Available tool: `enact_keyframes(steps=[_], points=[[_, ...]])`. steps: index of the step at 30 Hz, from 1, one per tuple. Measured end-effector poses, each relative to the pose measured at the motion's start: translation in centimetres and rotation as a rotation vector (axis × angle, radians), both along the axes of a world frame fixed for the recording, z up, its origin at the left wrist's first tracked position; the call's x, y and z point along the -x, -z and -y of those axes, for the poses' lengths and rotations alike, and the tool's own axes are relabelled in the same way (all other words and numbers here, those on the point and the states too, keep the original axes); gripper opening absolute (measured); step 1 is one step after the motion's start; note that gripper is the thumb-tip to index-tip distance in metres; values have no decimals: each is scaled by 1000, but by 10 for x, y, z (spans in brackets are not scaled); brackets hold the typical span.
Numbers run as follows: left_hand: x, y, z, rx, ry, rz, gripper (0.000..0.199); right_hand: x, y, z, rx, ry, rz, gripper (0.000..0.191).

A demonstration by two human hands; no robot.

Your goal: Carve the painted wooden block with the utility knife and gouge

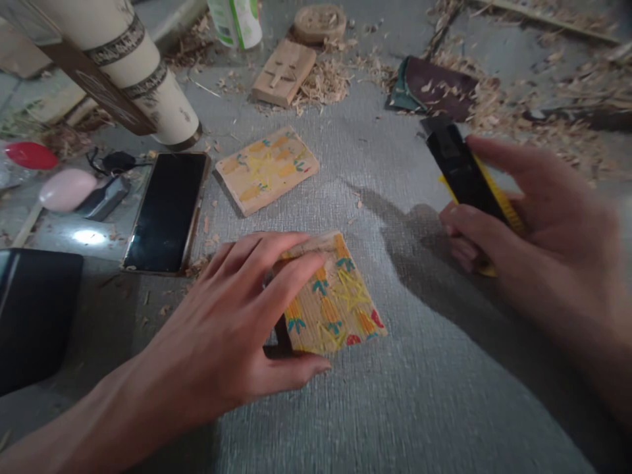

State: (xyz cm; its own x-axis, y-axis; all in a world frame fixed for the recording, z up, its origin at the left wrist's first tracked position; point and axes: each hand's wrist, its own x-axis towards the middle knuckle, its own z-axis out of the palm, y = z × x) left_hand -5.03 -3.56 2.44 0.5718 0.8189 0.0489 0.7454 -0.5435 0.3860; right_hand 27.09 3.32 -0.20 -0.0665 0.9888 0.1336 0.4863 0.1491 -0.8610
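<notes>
My left hand (241, 303) grips a small wooden block (340, 303), fingertips over its far edge and thumb at its near edge. The block's top is drawn with orange pineapples, yellow stars and red marks. Off to the right, my right hand (553, 217) holds a yellow and black utility knife (469, 174) above the table, apart from the block. The knife's front end points away and to the left; whether the blade is out is hard to make out. Beyond my left hand lies a second wooden block (266, 170) with similar drawings.
A dark-screened phone (166, 212) lies left of the second block, near a patterned tumbler (158, 92). Carved wood pieces (285, 71) sit among shavings (328, 80) at the back. A dark folded pouch (437, 85) lies back right, and a black object (37, 316) stands at the left edge.
</notes>
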Motion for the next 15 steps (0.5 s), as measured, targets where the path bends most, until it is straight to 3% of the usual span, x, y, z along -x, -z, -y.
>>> enact_keyframes(steps=[12,15], points=[[1,-1,3,-31,5,-48,75,-1,0,0,2,16,13,71],[2,-3,4,-62,-5,-30,65,-1,2,-1,-14,9,19,70]])
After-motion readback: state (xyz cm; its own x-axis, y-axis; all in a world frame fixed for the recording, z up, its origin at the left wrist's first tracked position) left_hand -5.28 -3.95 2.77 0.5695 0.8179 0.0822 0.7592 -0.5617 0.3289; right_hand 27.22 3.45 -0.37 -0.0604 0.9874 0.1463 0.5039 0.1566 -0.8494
